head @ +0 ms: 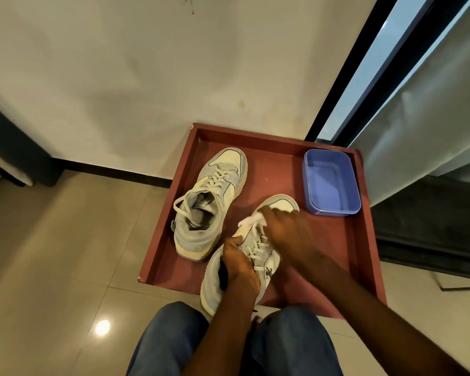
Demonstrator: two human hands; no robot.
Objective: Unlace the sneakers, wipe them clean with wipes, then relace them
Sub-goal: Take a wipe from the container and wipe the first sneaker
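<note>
1. Wall [120, 77]: pale, stained, rising behind the work area; a dark skirting strip runs along its foot.
2. Tiled floor [52, 253]: glossy beige tiles carrying one bright lamp reflection at lower left.
3. Window frame [364, 77]: dark, slanting down at right, with a pale curtain [432, 118] hanging beside it.
4. Red tray [364, 253]: square, raised rim, set on the floor against the wall; it bears both sneakers and the tub.
5. Person's knees in blue jeans [174, 343]: at the bottom edge, just in front of the tray's near rim.
6. Far sneaker [215, 191]: pale grey-white, laced, lying on the tray's left half, toe toward the wall, untouched.
7. Near sneaker [215, 280]: laced, toe pointing toward the tub; both forearms cross over it and hide much of its upper.
8. Blue tub [331, 183]: rectangular, open, in the tray's far right corner, near the sneaker's toe.
9. Left hand [239, 264]: clenched around the near sneaker's collar, fingers inside the opening.
10. Right hand [285, 226]: blurred, grasping a white wipe [251, 221] pressed on the sneaker's forefoot and laces.
</note>
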